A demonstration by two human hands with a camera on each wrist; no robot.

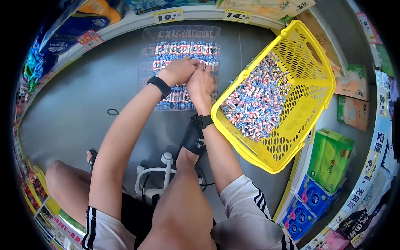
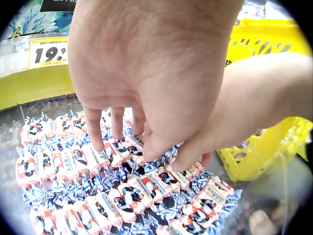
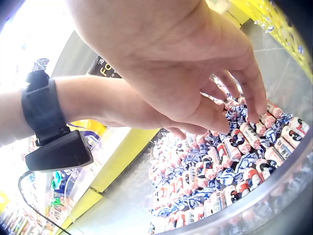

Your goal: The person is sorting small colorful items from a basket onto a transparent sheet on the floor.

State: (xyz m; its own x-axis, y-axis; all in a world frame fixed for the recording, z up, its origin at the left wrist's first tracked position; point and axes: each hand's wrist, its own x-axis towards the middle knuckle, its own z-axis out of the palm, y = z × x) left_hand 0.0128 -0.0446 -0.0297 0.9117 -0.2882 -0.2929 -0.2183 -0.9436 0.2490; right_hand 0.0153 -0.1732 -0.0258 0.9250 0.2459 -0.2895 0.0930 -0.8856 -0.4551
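Wrapped candies [image 1: 187,49] with white, red and black labels and blue-and-white twisted ends lie in neat rows inside a clear plastic box [image 1: 218,35]. My left hand [image 1: 179,70] reaches over the middle rows, fingers pointing down onto the candies, in the left wrist view. Close beside it, my right hand [image 1: 201,85] has its fingertips at the same rows. The right wrist view shows its thumb and fingers [image 3: 254,105] spread apart over the candies. Both hands overlap in the head view and partly hide the candies beneath.
A yellow basket [image 1: 306,139] holding a heap of loose candies stands at the right, close to the box. Shelves with price tags [image 1: 168,16] and tissue packs [image 1: 332,158] surround the grey floor [image 1: 75,104]. A white stool base [image 1: 166,171] sits between the legs.
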